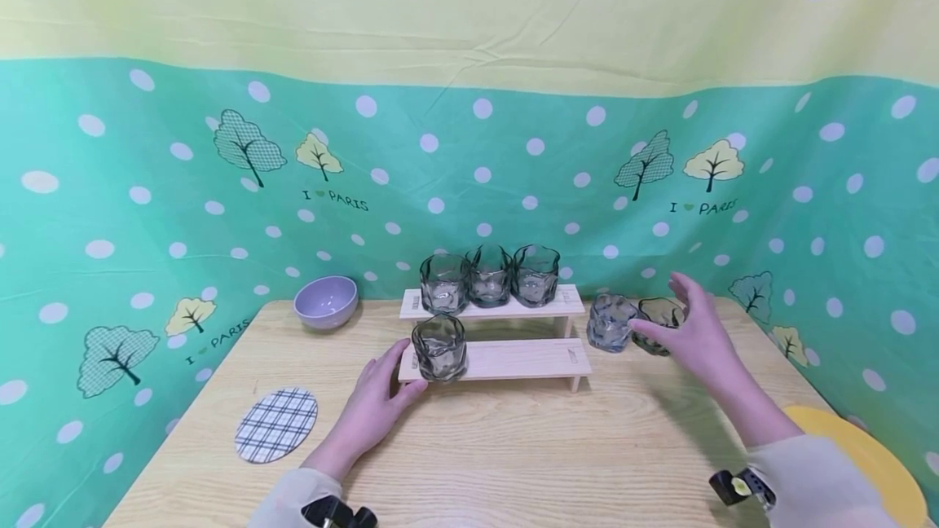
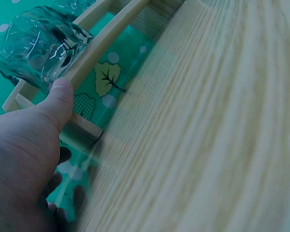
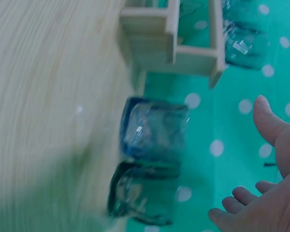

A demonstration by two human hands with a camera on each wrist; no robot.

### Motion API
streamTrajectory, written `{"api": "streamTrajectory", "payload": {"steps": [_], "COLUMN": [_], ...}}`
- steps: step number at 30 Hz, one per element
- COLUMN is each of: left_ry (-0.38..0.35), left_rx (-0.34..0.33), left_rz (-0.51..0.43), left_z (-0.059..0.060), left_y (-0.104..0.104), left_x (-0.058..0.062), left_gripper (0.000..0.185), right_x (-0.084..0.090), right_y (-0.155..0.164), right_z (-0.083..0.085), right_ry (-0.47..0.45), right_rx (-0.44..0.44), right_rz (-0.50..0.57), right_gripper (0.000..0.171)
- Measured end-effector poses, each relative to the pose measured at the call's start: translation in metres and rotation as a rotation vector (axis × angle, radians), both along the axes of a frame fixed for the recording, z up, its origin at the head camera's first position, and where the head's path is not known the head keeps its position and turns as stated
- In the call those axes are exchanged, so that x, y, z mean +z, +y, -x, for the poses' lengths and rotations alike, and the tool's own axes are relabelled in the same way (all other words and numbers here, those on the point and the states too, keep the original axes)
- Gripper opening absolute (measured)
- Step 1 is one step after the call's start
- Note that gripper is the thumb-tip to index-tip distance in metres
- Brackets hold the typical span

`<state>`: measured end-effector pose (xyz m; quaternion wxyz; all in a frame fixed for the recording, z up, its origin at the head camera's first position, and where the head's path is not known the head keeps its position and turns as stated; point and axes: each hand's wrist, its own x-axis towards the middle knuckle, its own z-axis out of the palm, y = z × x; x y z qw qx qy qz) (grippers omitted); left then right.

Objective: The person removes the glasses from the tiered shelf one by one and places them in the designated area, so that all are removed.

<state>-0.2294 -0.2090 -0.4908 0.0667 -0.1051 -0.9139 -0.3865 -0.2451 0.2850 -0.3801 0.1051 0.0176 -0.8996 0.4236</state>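
My left hand (image 1: 377, 391) holds the left end of a two-tier wooden rack (image 1: 524, 358), with the thumb (image 2: 62, 92) at the lower plank's front edge. Just beside that thumb, a clear wavy glass (image 1: 438, 349) stands on the lower tier. Three more glasses (image 1: 535, 275) line the upper tier. To the right of the rack, a bluish glass (image 1: 609, 323) and a darker greenish glass (image 1: 653, 327) stand side by side on the table. Over this pair hovers my right hand (image 1: 697, 332), thumb and fingers spread, holding nothing; the right wrist view shows it apart from both glasses (image 3: 154, 128).
A purple bowl (image 1: 326, 302) sits at the table's back left. Nearer lies a round checked coaster (image 1: 276, 424). A yellow round plate or mat (image 1: 866, 455) is at the right edge. Green dotted cloth (image 1: 469, 153) hangs behind the wooden table (image 1: 506, 463).
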Motion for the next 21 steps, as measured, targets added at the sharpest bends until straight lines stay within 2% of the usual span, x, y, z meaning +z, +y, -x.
{"api": "streamTrajectory", "payload": {"steps": [9, 16, 21], "left_ry": [0.006, 0.005, 0.009], "left_rx": [-0.002, -0.003, -0.001], "left_rz": [-0.005, -0.003, -0.002], "left_z": [-0.001, -0.001, 0.0], "left_y": [0.0, 0.0, 0.0], "left_x": [-0.001, 0.0, 0.0], "left_gripper": [0.085, 0.085, 0.085], "right_x": [0.015, 0.023, 0.022], "right_y": [-0.037, -0.068, -0.088], "right_z": [-0.012, -0.021, -0.025], "right_ry": [0.055, 0.046, 0.039], "right_rx": [0.066, 0.114, 0.147], "right_rz": [0.041, 0.079, 0.104], "right_gripper": [0.127, 0.126, 0.123]}}
